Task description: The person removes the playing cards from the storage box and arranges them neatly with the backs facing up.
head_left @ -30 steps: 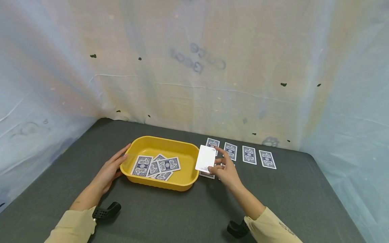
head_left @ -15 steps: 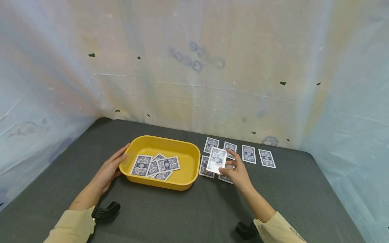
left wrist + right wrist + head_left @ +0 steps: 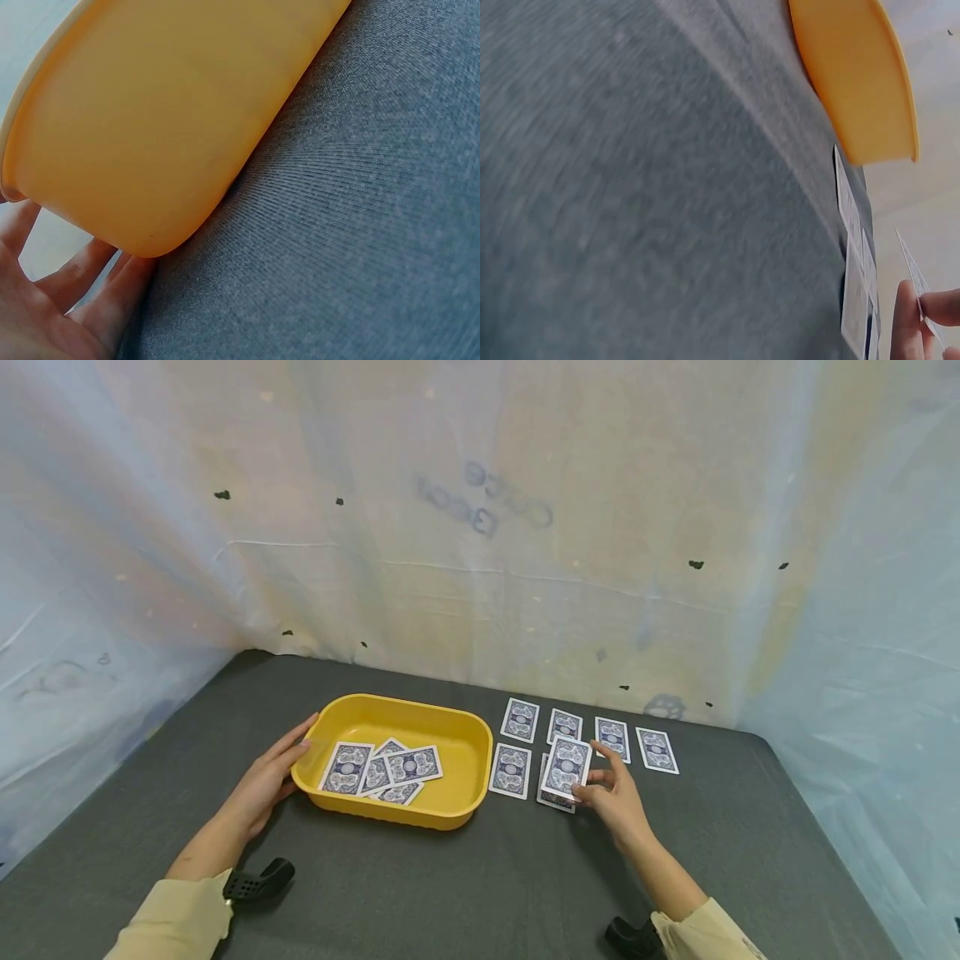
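While a left hand [image 3: 266, 781] rests lightly spread fingers against one end of a yellow plastic tray [image 3: 459, 777], a person's right hand [image 3: 618, 806] holds a playing card [image 3: 564, 764] just above the dark grey worktop [image 3: 420, 893], its grip pinching the right-hand long edge between thumb and fingers. Feather-light and thin, the card probably flexes with some spring, slides easily if its finish is slick, and creases if squeezed hard; opposite edges or one long side look the safest hold. Back up, it shows a dark blue scrollwork pattern with a round central medallion inside a white border, and appears as a narrow sliver in the right wrist view. From above, it partly covers another face-down card [image 3: 553, 801], beside a matching card [image 3: 511, 771].
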Available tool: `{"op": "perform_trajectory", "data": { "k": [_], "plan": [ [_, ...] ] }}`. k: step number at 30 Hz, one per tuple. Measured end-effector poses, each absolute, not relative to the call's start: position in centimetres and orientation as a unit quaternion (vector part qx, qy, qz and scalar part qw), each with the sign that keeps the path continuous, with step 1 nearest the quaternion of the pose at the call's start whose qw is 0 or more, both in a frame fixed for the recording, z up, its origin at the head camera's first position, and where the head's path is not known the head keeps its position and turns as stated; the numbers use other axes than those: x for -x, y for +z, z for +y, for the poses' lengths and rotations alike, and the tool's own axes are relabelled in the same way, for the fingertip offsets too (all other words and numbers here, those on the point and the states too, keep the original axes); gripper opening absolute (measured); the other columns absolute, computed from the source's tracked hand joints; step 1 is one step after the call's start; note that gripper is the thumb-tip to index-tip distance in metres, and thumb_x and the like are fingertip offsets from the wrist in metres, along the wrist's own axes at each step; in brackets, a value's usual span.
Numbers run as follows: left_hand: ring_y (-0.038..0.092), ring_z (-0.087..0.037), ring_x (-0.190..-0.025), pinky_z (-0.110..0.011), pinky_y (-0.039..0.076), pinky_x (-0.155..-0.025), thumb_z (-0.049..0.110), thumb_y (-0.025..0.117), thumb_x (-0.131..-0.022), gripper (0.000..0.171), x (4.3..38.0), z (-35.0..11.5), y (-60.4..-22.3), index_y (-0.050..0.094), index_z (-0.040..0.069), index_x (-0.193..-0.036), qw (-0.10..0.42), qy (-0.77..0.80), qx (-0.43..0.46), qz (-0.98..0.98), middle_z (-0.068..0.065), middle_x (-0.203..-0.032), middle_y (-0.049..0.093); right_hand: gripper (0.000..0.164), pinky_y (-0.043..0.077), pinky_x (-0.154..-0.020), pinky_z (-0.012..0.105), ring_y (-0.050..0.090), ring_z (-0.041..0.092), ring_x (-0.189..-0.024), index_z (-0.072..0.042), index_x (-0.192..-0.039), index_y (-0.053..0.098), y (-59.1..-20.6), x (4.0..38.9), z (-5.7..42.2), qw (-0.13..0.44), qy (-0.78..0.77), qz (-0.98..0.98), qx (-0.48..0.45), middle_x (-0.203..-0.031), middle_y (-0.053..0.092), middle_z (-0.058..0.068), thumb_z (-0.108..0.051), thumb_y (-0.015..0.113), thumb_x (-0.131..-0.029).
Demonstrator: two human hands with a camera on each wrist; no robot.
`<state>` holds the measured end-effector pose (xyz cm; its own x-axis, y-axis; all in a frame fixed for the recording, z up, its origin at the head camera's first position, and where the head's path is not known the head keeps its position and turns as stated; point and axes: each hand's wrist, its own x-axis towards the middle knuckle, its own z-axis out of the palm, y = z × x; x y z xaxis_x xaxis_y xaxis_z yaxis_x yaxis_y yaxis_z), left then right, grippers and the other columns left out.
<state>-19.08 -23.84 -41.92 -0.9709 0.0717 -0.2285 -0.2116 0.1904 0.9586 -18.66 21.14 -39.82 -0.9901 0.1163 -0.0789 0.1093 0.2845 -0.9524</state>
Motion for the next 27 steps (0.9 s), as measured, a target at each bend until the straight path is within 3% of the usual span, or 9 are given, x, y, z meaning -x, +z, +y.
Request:
{"op": "perform_trajectory", "data": {
  "k": [19, 27],
  "plan": [
    [0.023, -0.031, -0.142, -0.014, 0.042, -0.080, 0.051, 0.034, -0.101, 0.061, 18.9, -23.9, -42.2, 0.008, 0.034, -0.154, 0.100, 0.628, 0.039, 0.771, -0.006, -0.162, 0.005, 0.071, 0.053, -0.061, 0.023, 0.050, 0.009, -0.065, -0.006, -0.147, 0.033, -40.8, 18.5, 24.6, 0.013, 0.531, -0.840, 0.106, -0.086, 0.052, 0.007, 0.007, 0.062, -0.083],
    [0.022, -0.031, -0.142, -0.019, 0.042, -0.085, 0.051, 0.034, -0.101, 0.061, 19.0, -23.9, -42.1, 0.008, 0.034, -0.154, 0.104, 0.628, 0.042, 0.770, -0.007, -0.162, 0.004, 0.061, 0.043, -0.055, 0.022, 0.048, 0.005, -0.059, -0.004, -0.144, 0.037, -41.0, 18.3, 26.1, 0.018, 0.474, -0.874, 0.109, -0.082, 0.056, 0.005, -0.003, 0.062, -0.088]
  ]
}}
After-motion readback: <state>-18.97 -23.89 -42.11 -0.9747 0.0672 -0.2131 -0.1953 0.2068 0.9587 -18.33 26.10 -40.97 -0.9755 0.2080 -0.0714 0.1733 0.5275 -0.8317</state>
